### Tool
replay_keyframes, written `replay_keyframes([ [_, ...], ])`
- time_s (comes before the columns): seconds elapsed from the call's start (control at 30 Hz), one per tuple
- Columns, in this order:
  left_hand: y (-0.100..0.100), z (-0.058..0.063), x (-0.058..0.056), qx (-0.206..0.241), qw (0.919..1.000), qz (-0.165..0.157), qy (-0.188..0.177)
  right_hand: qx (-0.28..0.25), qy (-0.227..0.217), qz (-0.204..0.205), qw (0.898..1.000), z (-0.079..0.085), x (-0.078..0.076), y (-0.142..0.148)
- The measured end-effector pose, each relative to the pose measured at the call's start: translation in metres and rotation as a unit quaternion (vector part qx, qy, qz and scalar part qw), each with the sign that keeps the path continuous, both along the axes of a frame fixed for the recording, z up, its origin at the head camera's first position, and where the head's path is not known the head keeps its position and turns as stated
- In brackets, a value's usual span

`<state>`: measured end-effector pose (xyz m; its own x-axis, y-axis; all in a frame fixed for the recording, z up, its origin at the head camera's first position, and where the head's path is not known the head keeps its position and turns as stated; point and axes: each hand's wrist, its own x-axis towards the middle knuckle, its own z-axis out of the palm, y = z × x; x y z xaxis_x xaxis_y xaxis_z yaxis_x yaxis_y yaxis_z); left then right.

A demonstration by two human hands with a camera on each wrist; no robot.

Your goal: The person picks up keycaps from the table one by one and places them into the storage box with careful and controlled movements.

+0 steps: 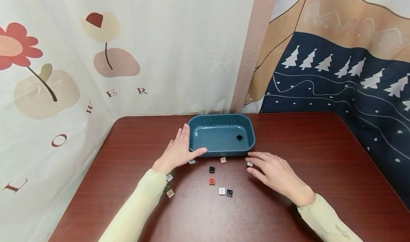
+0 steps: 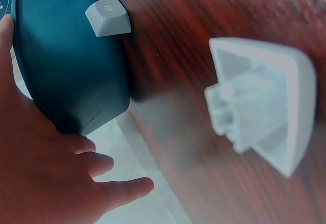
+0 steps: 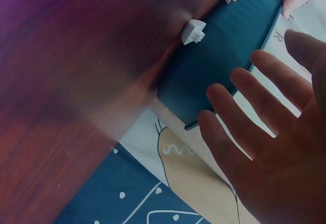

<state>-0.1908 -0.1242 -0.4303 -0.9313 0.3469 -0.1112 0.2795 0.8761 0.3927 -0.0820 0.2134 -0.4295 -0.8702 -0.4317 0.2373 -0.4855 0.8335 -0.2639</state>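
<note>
A blue-green plastic basin (image 1: 221, 153) sits at the back of the table with one black keycap (image 1: 239, 137) inside. My left hand (image 1: 176, 151) lies against its left end, fingers straight along the side and thumb over the front rim. Below that thumb is a pale keycap (image 1: 192, 162), the one marked Alt in the left wrist view. My right hand (image 1: 277, 171) hovers at the basin's front right corner, fingers spread and relaxed, holding nothing. A white keycap (image 1: 249, 164) stands by its fingertips. A beige keycap (image 1: 223, 159) lies just in front of the basin.
Down the middle of the table lie a black keycap (image 1: 212, 169), a red keycap (image 1: 212, 181), a white keycap (image 1: 222, 191) and another black keycap (image 1: 229, 193). Beside the left sleeve are a beige keycap (image 1: 170, 193) and a pale keycap (image 1: 169, 177). Printed curtains hang behind.
</note>
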Motion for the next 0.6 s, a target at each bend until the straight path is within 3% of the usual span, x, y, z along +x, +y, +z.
replay_keyframes([
  [0.2, -0.001, 0.0, 0.001, -0.007, 1.0, 0.001, 0.003, 0.025, -0.023, 0.027, 0.999, -0.006, -0.004, 0.0],
  [0.4, 0.0, 0.0, 0.001, -0.004, 1.0, 0.002, 0.004, 0.037, -0.02, 0.052, 0.998, -0.011, -0.008, -0.001],
  [0.6, 0.0, 0.0, 0.002, 0.002, 1.0, 0.003, -0.002, 0.039, -0.028, 0.056, 0.997, -0.014, -0.009, -0.002],
])
